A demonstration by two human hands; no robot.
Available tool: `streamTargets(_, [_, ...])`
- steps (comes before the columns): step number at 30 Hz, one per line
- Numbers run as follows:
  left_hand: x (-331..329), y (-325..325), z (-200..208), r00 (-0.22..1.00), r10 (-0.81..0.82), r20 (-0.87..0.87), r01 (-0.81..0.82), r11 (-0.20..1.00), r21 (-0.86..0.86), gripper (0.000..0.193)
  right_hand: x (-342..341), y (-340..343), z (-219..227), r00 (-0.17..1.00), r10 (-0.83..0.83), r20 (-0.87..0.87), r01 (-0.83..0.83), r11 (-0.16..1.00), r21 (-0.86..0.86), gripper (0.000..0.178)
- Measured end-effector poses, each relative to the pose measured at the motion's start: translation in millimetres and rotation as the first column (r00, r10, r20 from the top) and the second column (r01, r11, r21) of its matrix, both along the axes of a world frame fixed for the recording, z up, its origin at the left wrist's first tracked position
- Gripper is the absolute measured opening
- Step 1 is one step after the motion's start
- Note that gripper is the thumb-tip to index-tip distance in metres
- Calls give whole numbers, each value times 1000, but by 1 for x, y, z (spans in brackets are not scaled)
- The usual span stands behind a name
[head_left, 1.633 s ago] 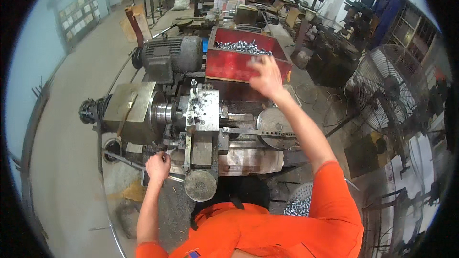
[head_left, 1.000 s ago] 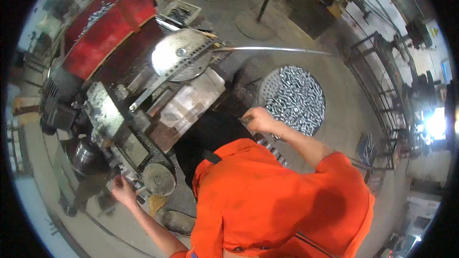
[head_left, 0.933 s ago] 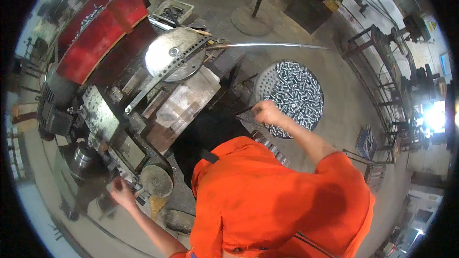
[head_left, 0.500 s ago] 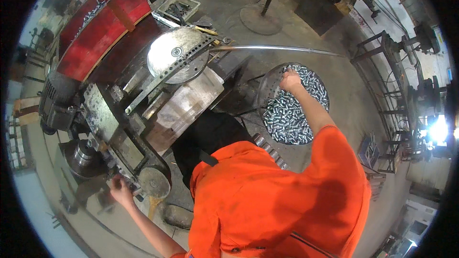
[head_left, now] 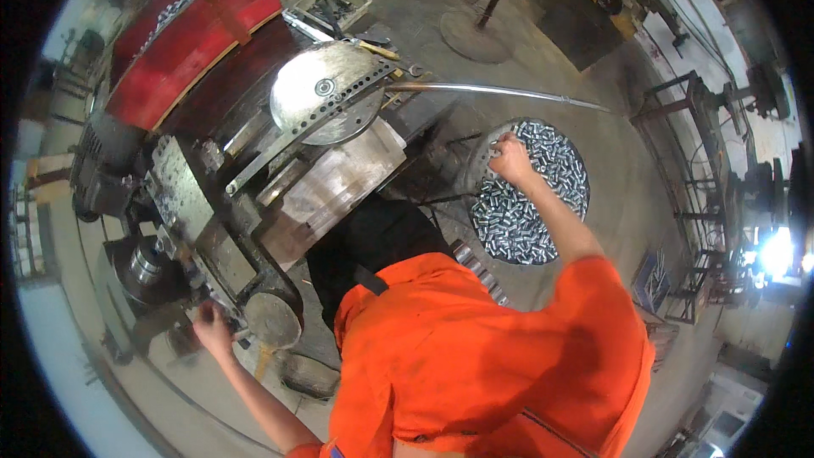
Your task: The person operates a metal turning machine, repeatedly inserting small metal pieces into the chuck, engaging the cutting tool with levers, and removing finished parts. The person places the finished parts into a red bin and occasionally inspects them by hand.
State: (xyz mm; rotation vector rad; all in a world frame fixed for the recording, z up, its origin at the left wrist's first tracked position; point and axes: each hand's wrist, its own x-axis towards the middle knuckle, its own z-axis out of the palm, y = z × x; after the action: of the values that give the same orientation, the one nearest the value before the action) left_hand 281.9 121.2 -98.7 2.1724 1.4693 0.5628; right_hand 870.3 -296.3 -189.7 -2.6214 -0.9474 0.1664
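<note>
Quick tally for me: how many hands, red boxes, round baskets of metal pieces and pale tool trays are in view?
Left hand and right hand: 2
Red box: 1
Round basket of metal pieces, pieces too many to count: 1
Pale tool tray: 1
Total: 5

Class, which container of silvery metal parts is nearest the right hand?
The round grey tub: the bare right hand is over it, while the rectangular red box stands at upper left.

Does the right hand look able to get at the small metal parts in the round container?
Very likely yes: the right hand is over the round container, close to the small metal parts, with nothing visible blocking the way.
</note>
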Motion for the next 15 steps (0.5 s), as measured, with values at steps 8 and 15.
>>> streamTargets(8, [128, -74, 139, 903, 71, 423, 37, 970, -241, 23, -125, 102, 158, 811, 584, -6, -470, 659, 588, 47])
streamTargets(15, [206, -114, 150, 759, -261, 596, 515, 801, -305, 38, -206, 191, 234, 438, 860, 261, -800, 241, 550, 47])
